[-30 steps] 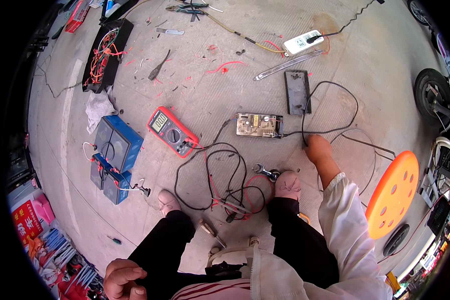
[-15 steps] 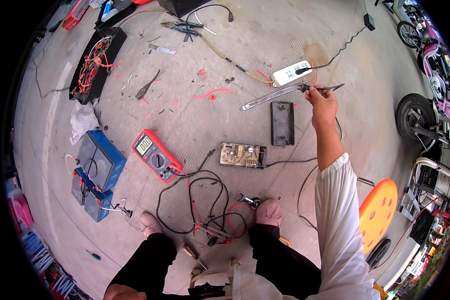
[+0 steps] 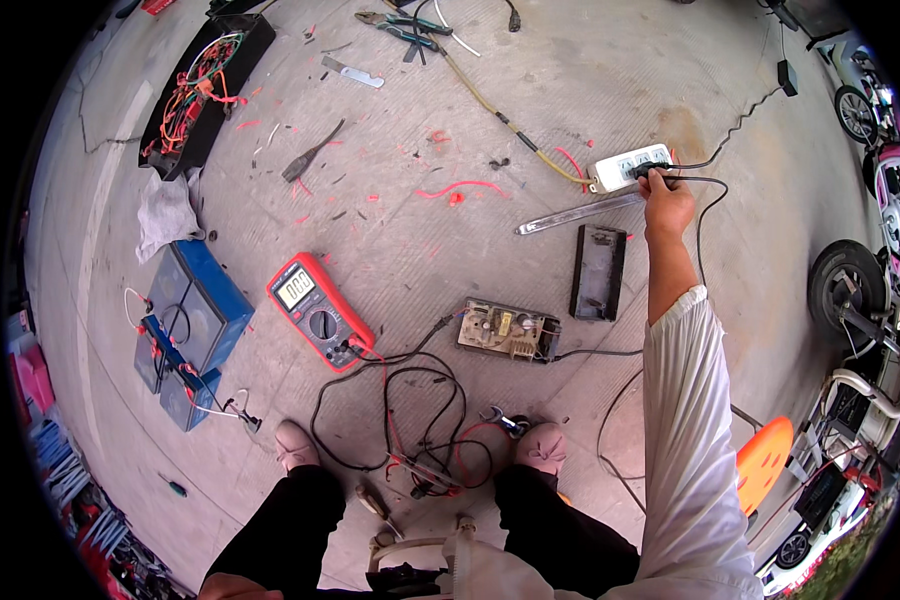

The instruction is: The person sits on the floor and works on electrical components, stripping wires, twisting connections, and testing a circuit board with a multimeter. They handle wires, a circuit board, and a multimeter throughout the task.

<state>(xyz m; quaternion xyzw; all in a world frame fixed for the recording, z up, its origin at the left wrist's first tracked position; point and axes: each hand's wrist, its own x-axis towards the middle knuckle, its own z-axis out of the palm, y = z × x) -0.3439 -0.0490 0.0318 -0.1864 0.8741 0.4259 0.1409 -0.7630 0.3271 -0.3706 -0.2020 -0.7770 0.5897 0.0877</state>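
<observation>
Closed on a black plug (image 3: 646, 172), my right hand (image 3: 669, 210) holds it against the white power strip (image 3: 611, 174). Its black cord (image 3: 715, 197) loops away on the right side of the hand. A second black plug sits in the strip beside it. Only a small part of my left hand (image 3: 238, 588) shows at the lower edge; its fingers are hidden. Below the strip lie a flat metal bar (image 3: 568, 216) and an empty black case half (image 3: 598, 273). An opened charger with a bare circuit board (image 3: 507, 328) lies nearer me, wired to cords.
A red multimeter (image 3: 320, 312) lies left of the charger, its leads tangled with black cables (image 3: 425, 400) before my feet. Blue batteries (image 3: 207, 300) and a black box of wires (image 3: 205, 95) stand left. Pliers (image 3: 400, 28) lie far off; an orange stool (image 3: 766, 465) is right.
My right hand has moved from above the metal bar to the power strip, bringing the black plug against its sockets. The view has shifted slightly.
</observation>
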